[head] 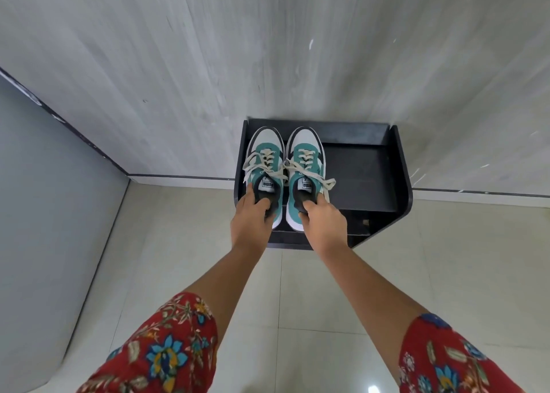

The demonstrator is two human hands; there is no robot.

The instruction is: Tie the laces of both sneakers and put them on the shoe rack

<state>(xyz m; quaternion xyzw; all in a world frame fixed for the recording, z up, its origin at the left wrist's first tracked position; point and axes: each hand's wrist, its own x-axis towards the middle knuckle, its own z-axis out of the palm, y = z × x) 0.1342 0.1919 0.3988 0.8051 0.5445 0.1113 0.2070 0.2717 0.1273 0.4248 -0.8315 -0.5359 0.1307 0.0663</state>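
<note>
Two teal and white sneakers stand side by side on the left part of the black shoe rack (pixel 363 169), toes toward the wall. The left sneaker (pixel 265 151) and the right sneaker (pixel 306 151) each carry a tied beige lace bow with loose ends hanging over the sides. My left hand (pixel 251 218) grips the heel collar of the left sneaker, thumb inside the opening. My right hand (pixel 323 218) holds the heel of the right sneaker the same way. Both heels are hidden under my hands.
The rack stands against a pale grey streaked wall (pixel 208 65) on a glossy cream tiled floor (pixel 312 297). A grey panel (pixel 44 214) rises at the left. The right half of the rack's top shelf is bare. A lower shelf shows beneath at the right.
</note>
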